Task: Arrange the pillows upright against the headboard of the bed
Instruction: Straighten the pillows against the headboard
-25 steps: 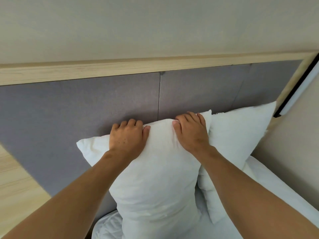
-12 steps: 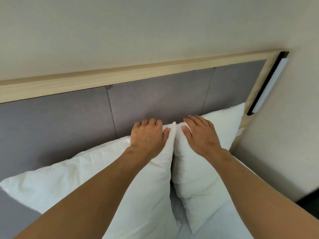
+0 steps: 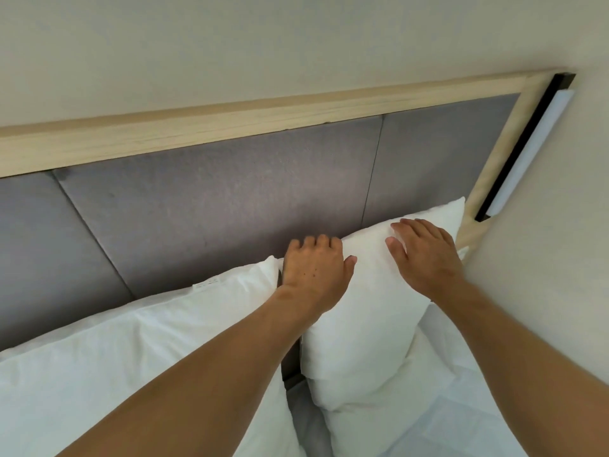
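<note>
Two white pillows stand against the grey padded headboard (image 3: pixel 211 206). The left pillow (image 3: pixel 125 357) leans on it at the lower left, partly behind my left forearm. The right pillow (image 3: pixel 365 318) stands upright near the headboard's right end. My left hand (image 3: pixel 313 268) grips the top left corner of the right pillow, fingers curled over its upper edge. My right hand (image 3: pixel 425 255) lies flat on that pillow's top right part, fingers spread. A narrow gap separates the two pillows.
A light wooden frame (image 3: pixel 230 127) runs along the headboard's top and right side. A long white lamp on a black bracket (image 3: pixel 527 150) hangs on the beige wall at the right. White bedding (image 3: pixel 461 417) lies below the pillows.
Both hands have shifted right, from the left pillow onto the right pillow. The left pillow has been let go and stays leaning on the headboard. The view turned right.
</note>
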